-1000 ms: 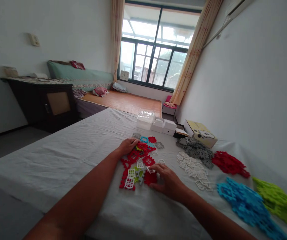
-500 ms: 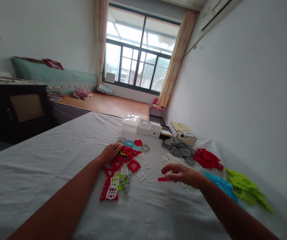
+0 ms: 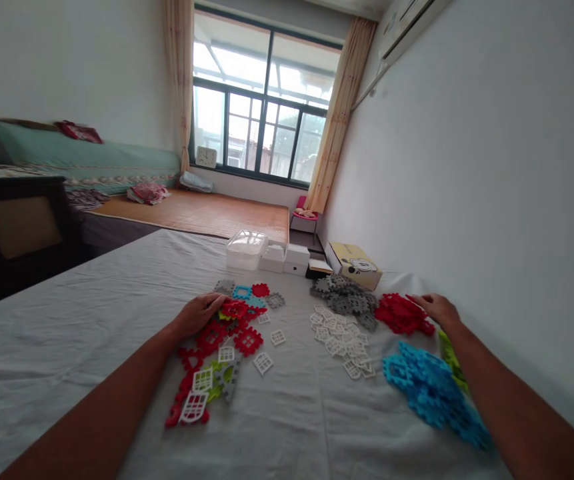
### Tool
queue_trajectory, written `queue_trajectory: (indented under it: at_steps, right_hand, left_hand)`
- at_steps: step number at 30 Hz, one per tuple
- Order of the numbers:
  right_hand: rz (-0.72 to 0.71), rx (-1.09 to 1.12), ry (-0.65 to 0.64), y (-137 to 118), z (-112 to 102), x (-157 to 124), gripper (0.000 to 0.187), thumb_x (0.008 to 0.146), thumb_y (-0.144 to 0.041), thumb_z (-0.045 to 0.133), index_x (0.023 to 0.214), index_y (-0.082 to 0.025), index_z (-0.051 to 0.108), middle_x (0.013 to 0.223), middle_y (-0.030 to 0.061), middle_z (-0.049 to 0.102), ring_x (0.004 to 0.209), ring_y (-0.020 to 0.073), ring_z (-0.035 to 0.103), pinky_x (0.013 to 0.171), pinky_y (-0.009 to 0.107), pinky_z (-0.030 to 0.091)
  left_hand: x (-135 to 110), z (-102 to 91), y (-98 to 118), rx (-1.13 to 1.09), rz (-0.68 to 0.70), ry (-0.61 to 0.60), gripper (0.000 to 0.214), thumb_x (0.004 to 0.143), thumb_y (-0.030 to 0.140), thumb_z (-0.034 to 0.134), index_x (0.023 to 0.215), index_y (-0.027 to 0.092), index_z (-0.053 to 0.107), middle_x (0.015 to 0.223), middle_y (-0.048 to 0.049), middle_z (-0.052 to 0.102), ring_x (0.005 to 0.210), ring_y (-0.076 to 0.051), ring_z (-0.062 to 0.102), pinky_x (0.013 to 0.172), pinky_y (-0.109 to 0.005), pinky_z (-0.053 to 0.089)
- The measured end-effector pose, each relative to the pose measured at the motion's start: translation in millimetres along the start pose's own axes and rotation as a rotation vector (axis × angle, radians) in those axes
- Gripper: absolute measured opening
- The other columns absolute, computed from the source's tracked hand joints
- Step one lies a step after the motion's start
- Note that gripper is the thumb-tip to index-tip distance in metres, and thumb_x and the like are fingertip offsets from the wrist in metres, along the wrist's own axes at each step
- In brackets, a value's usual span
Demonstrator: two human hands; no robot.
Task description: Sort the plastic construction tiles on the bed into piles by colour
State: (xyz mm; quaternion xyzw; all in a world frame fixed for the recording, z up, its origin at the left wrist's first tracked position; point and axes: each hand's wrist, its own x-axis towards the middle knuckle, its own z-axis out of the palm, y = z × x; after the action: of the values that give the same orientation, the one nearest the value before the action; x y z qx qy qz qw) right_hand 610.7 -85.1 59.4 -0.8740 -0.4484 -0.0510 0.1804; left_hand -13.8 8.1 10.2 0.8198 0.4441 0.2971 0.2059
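Observation:
My left hand (image 3: 199, 316) is at the upper left of a mixed heap, its fingers closed on the edge of a red toothed building piece (image 3: 233, 309). Red, lime, grey and blue pieces lie around it, with white window-frame pieces (image 3: 195, 407) on top and beside. Far to the right, my right hand (image 3: 437, 309) pinches a small red piece (image 3: 411, 299) at the edge of the red pile (image 3: 399, 315). Part of the held pieces is hidden by the fingers.
Sorted piles of grey pieces (image 3: 345, 294), white window frames (image 3: 339, 335) and blue pieces (image 3: 431, 390) lie on the white cloth (image 3: 287, 427). Lime pieces (image 3: 449, 357) show partly behind my right forearm. A clear plastic box (image 3: 247, 250), white boxes (image 3: 297, 259) and a yellow carton (image 3: 354, 263) stand behind.
My right hand has moved right with the red piece, from beside the white frames to the red pile. My left hand stays at the mixed heap. The view has turned slightly right.

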Motion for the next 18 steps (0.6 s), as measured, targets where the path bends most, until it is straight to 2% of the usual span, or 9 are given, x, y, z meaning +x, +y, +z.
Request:
queue_trajectory:
  at_steps: [3,6,8,10,13,15,18]
  right_hand:
    - [-0.036,-0.037,0.027,-20,2,-1,0.043,0.077,-0.051,0.042,0.083,-0.017,0.068,0.084,0.0140,0.069,0.075,0.0257,0.064,0.065,0.034,0.046]
    - [-0.276,0.056,0.094,-71,4,-27,0.041,0.080,-0.046,0.040,0.097,-0.017,0.065,0.098,0.0120,0.067,0.089,0.0255,0.062,0.077,0.035,0.045]
    - [-0.495,0.188,0.047,-117,10,-62,0.040,0.081,-0.046,0.041,0.099,-0.019,0.063,0.098,0.0087,0.067,0.089,0.0234,0.062,0.077,0.033,0.046]
    - [-0.683,0.317,-0.088,-165,20,-109,0.038,0.081,-0.047,0.043,0.099,-0.022,0.063,0.095,0.0062,0.068,0.086,0.0214,0.063,0.075,0.032,0.047]
    - [-0.927,0.421,-0.281,-226,39,-181,0.031,0.080,-0.044,0.049,0.102,-0.026,0.062,0.093,0.0053,0.067,0.087,0.0224,0.062,0.076,0.035,0.049]
    - [-1.017,0.448,-0.337,-256,50,-217,0.030,0.080,-0.043,0.052,0.105,-0.029,0.061,0.097,0.0058,0.066,0.092,0.0247,0.060,0.079,0.039,0.048]
    - [-1.069,0.410,-0.337,-287,58,-245,0.038,0.075,-0.048,0.058,0.109,-0.031,0.059,0.102,0.0070,0.065,0.099,0.0289,0.057,0.082,0.041,0.047]
  left_hand:
    - [-1,1.0,0,-0.011,-0.005,0.009,0.050,0.085,0.051,0.029,0.101,0.022,0.067,0.103,-0.0023,0.068,0.096,-0.021,0.059,0.086,-0.027,0.043]
    - [-2,3.0,1,-0.016,-0.010,0.010,0.049,0.085,0.050,0.030,0.100,0.022,0.067,0.102,-0.0028,0.068,0.095,-0.020,0.058,0.086,-0.027,0.042]
    - [-3,4.2,1,-0.009,-0.012,0.037,0.048,0.085,0.048,0.030,0.098,0.021,0.068,0.100,-0.0031,0.068,0.093,-0.020,0.059,0.085,-0.026,0.042]
    - [-4,4.9,0,0.000,0.005,0.035,0.047,0.086,0.047,0.030,0.098,0.021,0.068,0.098,-0.0031,0.069,0.092,-0.019,0.059,0.084,-0.025,0.043]
    - [-5,5.4,-1,-0.004,0.012,0.039,0.045,0.086,0.045,0.031,0.096,0.021,0.069,0.098,-0.0028,0.069,0.092,-0.018,0.059,0.084,-0.024,0.042]
    - [-5,6.0,-1,-0.017,-0.007,0.050,0.044,0.086,0.044,0.032,0.096,0.021,0.069,0.099,-0.0027,0.069,0.093,-0.018,0.059,0.084,-0.024,0.042]
    - [-5,7.6,-3,-0.036,-0.016,0.058,0.044,0.086,0.044,0.033,0.096,0.021,0.069,0.098,-0.0029,0.069,0.094,-0.018,0.059,0.084,-0.024,0.042]
